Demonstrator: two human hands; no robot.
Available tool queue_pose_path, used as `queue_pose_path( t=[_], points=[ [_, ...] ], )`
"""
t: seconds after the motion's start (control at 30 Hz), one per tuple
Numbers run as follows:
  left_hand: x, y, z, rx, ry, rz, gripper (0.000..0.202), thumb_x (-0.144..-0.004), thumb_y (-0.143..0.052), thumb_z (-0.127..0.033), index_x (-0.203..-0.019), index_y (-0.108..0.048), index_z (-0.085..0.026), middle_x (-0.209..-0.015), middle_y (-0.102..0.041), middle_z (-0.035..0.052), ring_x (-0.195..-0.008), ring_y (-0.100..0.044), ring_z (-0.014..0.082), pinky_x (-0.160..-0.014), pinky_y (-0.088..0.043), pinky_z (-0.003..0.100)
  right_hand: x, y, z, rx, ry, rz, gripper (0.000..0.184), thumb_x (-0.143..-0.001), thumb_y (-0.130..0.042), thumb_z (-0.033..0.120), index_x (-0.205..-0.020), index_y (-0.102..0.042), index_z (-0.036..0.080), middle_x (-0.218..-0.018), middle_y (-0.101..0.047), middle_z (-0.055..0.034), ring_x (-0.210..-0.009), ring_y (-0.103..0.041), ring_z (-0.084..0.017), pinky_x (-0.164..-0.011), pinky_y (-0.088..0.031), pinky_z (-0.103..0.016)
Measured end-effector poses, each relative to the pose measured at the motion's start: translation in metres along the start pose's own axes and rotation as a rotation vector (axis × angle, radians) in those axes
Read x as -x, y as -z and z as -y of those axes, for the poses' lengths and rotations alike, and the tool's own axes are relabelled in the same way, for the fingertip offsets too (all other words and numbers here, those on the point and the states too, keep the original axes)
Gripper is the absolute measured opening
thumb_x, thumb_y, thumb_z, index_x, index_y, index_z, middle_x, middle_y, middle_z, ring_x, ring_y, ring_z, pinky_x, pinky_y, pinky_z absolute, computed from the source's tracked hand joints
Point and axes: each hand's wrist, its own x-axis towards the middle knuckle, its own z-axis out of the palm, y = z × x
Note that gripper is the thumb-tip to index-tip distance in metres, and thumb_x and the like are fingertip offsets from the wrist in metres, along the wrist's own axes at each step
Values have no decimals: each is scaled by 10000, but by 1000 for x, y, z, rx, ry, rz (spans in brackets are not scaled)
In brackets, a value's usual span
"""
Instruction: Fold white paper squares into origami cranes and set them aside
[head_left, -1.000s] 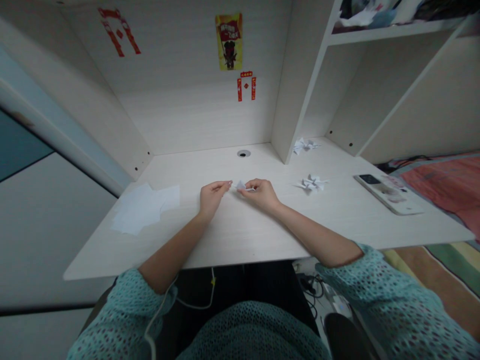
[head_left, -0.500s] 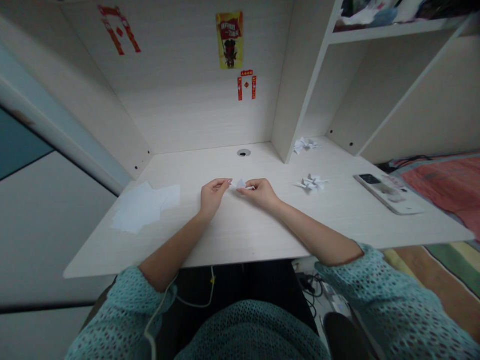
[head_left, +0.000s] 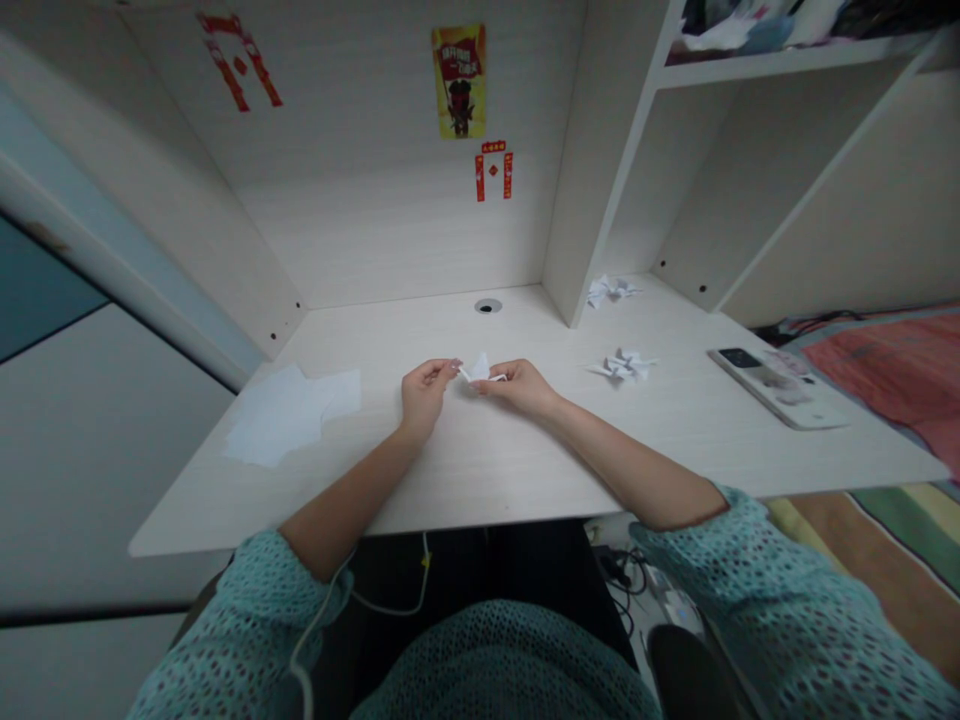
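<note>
A small folded white paper piece (head_left: 480, 368) is held just above the middle of the pale wooden desk (head_left: 487, 470). My left hand (head_left: 424, 392) pinches its left tip with curled fingers. My right hand (head_left: 519, 386) is closed on its right side, thumb and fingers pressed together. Both forearms reach in over the desk's front edge, with teal knit sleeves pushed up.
Loose white paper sheets (head_left: 289, 412) lie at the left. A finished folded paper figure (head_left: 622, 366) sits to the right, another (head_left: 611, 290) beside the shelf divider. A phone (head_left: 776, 387) rests at the far right. A cable hole (head_left: 487, 306) is at the back.
The paper piece has tilted up slightly between the fingers and my right hand has shifted a little left. Otherwise nothing has moved.
</note>
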Motion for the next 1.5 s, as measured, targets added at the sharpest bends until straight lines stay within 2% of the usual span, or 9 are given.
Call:
queue_pose_path(
  t=[0.17,0.33,0.5,0.8,1.03,1.13,1.2,1.33,1.5],
  points=[
    [-7,5,2,20,45,-126,361,-713,-595,-478,-879,-683,-170,-819,-670,67,-733,-593,145,-540,-373,214,0,-2,-3,15,-4,-36,397,-556,-704,515,-637,-673,128,-453,-497,27,-406,-278,-47,-426,-161,-228],
    [-3,2,1,3,65,29,305,-697,-620,-438,-840,-700,-181,-793,-682,56,-731,-595,150,-561,-389,222,-1,1,-1,13,43,-111,394,-578,-686,521,-605,-648,130,-509,-532,7,-455,-339,-64,-447,-205,-229],
    [3,-2,-2,-38,74,161,245,-678,-644,-404,-738,-706,-175,-822,-694,55,-707,-576,148,-553,-378,225,1,2,4,40,22,-66,395,-589,-673,507,-654,-647,118,-450,-437,42,-416,-251,-44,-427,-160,-229],
    [3,-1,-2,-31,98,173,263,-669,-654,-413,-777,-709,-180,-855,-695,67,-727,-578,157,-555,-377,230,-1,6,-1,45,28,-13,398,-600,-672,498,-687,-663,110,-476,-490,28,-415,-272,-42,-425,-165,-224],
    [1,-1,1,-70,50,257,269,-693,-629,-398,-794,-693,-158,-777,-672,54,-675,-558,141,-548,-379,231,-8,6,-12,-21,74,-57,412,-585,-689,517,-697,-682,121,-626,-629,-32,-541,-481,-105,-509,-308,-229],
    [-1,-1,3,-78,37,260,273,-692,-627,-401,-793,-679,-152,-754,-656,44,-656,-544,131,-544,-379,225,-11,7,-12,-34,89,-45,402,-594,-688,528,-666,-681,133,-635,-643,-32,-570,-510,-119,-553,-344,-239],
    [-2,0,4,-70,45,249,276,-698,-622,-408,-796,-667,-154,-735,-643,34,-648,-537,125,-540,-379,220,-12,7,-11,-49,96,-52,417,-651,-636,551,-667,-687,137,-646,-653,-40,-587,-520,-124,-578,-362,-245],
    [-3,1,4,-44,74,249,261,-717,-603,-407,-785,-642,-159,-699,-619,20,-631,-525,115,-537,-374,212,-15,12,-6,-72,119,-168,502,-756,-487,594,-743,-704,142,-707,-675,-64,-611,-532,-134,-591,-386,-254],
    [-1,0,4,-61,83,258,271,-712,-600,-405,-819,-636,-158,-716,-630,30,-649,-541,129,-535,-374,217,-14,16,-4,-46,221,-172,359,-709,-602,495,-724,-685,147,-707,-675,-47,-655,-565,-144,-635,-407,-252]
  ],
)
